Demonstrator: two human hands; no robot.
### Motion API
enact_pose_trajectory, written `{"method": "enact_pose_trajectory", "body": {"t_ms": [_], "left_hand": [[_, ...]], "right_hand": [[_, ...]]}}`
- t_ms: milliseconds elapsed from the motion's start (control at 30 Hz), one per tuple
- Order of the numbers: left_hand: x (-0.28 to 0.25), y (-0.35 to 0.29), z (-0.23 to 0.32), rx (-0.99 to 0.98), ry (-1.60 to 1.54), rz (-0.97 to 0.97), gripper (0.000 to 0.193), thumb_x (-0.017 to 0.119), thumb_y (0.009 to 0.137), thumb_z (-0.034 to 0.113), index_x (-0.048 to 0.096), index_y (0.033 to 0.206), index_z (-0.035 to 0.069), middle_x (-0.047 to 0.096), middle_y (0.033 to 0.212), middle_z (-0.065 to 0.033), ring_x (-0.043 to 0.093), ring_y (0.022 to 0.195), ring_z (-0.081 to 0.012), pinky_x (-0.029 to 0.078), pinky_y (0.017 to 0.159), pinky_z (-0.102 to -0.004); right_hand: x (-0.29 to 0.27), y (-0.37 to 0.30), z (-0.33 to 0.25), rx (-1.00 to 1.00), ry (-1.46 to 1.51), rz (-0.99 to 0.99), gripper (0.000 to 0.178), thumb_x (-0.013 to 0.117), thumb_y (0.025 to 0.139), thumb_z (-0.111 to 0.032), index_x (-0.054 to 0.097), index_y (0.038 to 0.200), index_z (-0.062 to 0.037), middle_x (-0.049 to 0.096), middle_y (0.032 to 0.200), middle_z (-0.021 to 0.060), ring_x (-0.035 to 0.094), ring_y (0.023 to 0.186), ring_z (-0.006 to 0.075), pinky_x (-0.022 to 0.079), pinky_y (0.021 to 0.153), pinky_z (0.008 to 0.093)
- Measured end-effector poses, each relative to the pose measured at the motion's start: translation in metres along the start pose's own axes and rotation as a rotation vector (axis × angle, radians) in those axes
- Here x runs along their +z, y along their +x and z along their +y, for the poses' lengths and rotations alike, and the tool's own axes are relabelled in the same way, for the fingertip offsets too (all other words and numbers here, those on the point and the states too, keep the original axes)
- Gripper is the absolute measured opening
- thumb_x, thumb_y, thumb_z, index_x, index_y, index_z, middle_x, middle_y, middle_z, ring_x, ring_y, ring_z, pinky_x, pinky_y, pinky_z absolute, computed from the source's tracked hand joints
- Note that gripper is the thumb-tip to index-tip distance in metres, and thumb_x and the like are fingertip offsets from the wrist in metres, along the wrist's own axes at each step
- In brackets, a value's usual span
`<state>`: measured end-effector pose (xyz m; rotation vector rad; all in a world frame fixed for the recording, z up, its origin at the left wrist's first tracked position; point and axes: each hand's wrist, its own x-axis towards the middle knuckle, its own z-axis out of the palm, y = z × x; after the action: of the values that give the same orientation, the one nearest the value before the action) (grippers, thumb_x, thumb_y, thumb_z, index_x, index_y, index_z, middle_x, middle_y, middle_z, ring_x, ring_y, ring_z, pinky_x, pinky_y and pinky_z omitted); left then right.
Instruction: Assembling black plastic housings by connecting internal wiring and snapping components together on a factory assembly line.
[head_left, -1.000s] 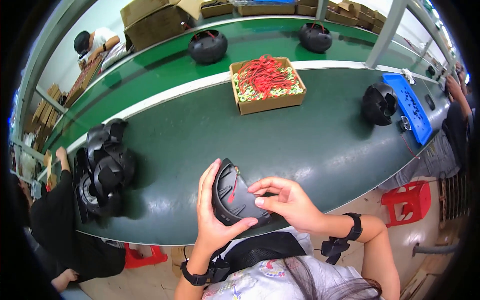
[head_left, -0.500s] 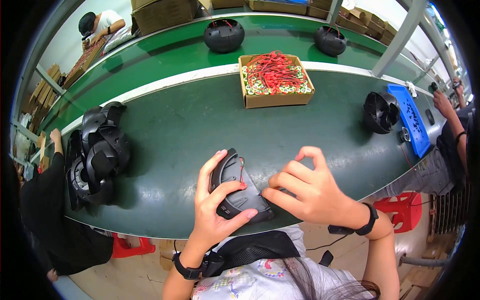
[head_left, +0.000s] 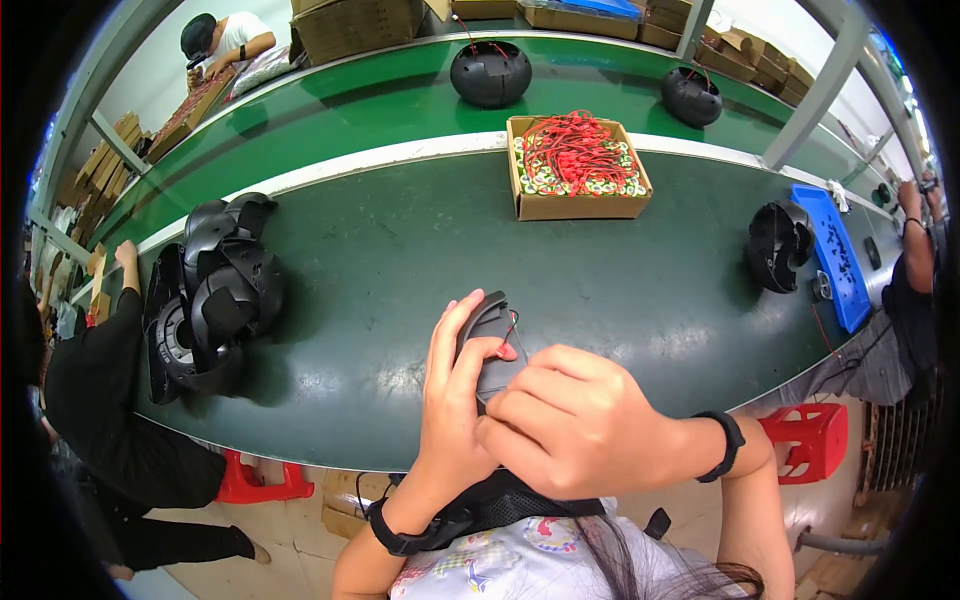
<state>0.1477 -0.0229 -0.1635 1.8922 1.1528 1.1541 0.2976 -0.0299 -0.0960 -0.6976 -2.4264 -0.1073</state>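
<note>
Over the near edge of the table, my left hand [head_left: 450, 405] grips a curved black plastic shell piece [head_left: 498, 378]. Its fingers wrap the outer rim, with one red-nailed fingertip pressed on the flat inner face. A thin red wire [head_left: 514, 321] shows along the upper part of the piece. My right hand [head_left: 580, 420] is closed and lies across the lower end of the shell, touching my left hand. Its curled fingertips are hidden, so what they pinch, if anything, cannot be made out.
A pile of black shells [head_left: 215, 300] stands at left. Farther back is a cardboard box [head_left: 585, 207] of red-wired parts. At right are a black round housing [head_left: 778, 250] and a blue tray [head_left: 850, 290]. Two round housings sit on the green belt [head_left: 380, 120]. Other people are at both sides.
My right hand has moved left and down onto the shell, its fingers closing. The shell has turned more upright in my left hand. The whole view has shifted slightly.
</note>
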Motion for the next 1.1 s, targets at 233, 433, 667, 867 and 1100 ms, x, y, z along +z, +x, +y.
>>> {"method": "enact_pose_trajectory", "body": {"t_ms": [233, 433, 667, 867, 1100], "left_hand": [[0.0, -0.001, -0.01, 0.049, -0.031, 0.013, 0.024, 0.048, 0.085, 0.019, 0.059, 0.095, 0.001, 0.041, 0.14, -0.0268, 0.038, 0.13, -0.0476, 0.031, 0.106, -0.0527], [0.006, 0.004, -0.008, 0.178, -0.005, 0.097, 0.027, 0.04, 0.085, 0.013, 0.061, 0.09, -0.002, 0.047, 0.135, -0.0254, 0.039, 0.129, -0.0487, 0.031, 0.107, -0.0532], [0.001, 0.005, -0.01, 0.239, -0.022, 0.021, 0.039, 0.037, 0.09, 0.023, 0.067, 0.09, -0.002, 0.063, 0.116, -0.0179, 0.042, 0.128, -0.0438, 0.034, 0.105, -0.0517], [0.001, 0.004, -0.009, 0.249, -0.035, 0.075, 0.039, 0.038, 0.088, 0.019, 0.068, 0.097, -0.004, 0.064, 0.109, -0.0193, 0.049, 0.122, -0.044, 0.036, 0.104, -0.0519], [0.01, 0.01, -0.011, 0.222, -0.07, 0.093, 0.039, 0.039, 0.09, 0.02, 0.067, 0.098, -0.005, 0.062, 0.104, -0.0198, 0.049, 0.122, -0.0428, 0.034, 0.105, -0.0517]], "right_hand": [[-0.026, -0.007, 0.031, 0.29, 0.401, 0.096, 0.037, 0.082, 0.066, -0.024, 0.067, 0.096, -0.0087, 0.067, 0.087, 0.0045, 0.064, 0.078, 0.0225, 0.052, 0.07, 0.034], [0.02, -0.043, 0.077, 0.662, 0.873, 0.103, 0.013, 0.068, 0.083, -0.001, 0.068, 0.095, 0.0021, 0.067, 0.098, 0.0104, 0.066, 0.089, 0.0185, 0.054, 0.079, 0.0306], [0.049, -0.05, 0.074, 0.619, 1.012, 0.169, 0.01, 0.066, 0.084, 0.0, 0.07, 0.093, 0.0024, 0.068, 0.094, 0.0109, 0.066, 0.087, 0.0175, 0.054, 0.08, 0.0293], [0.045, -0.045, 0.067, 0.617, 0.931, 0.156, 0.01, 0.066, 0.084, 0.003, 0.07, 0.092, 0.0028, 0.07, 0.097, 0.0124, 0.068, 0.088, 0.0197, 0.054, 0.081, 0.0304], [-0.001, -0.067, 0.093, 0.778, 0.714, 0.414, 0.033, 0.065, 0.082, 0.003, 0.062, 0.115, -0.0007, 0.069, 0.102, 0.0095, 0.065, 0.095, 0.0149, 0.051, 0.084, 0.0287]]}}
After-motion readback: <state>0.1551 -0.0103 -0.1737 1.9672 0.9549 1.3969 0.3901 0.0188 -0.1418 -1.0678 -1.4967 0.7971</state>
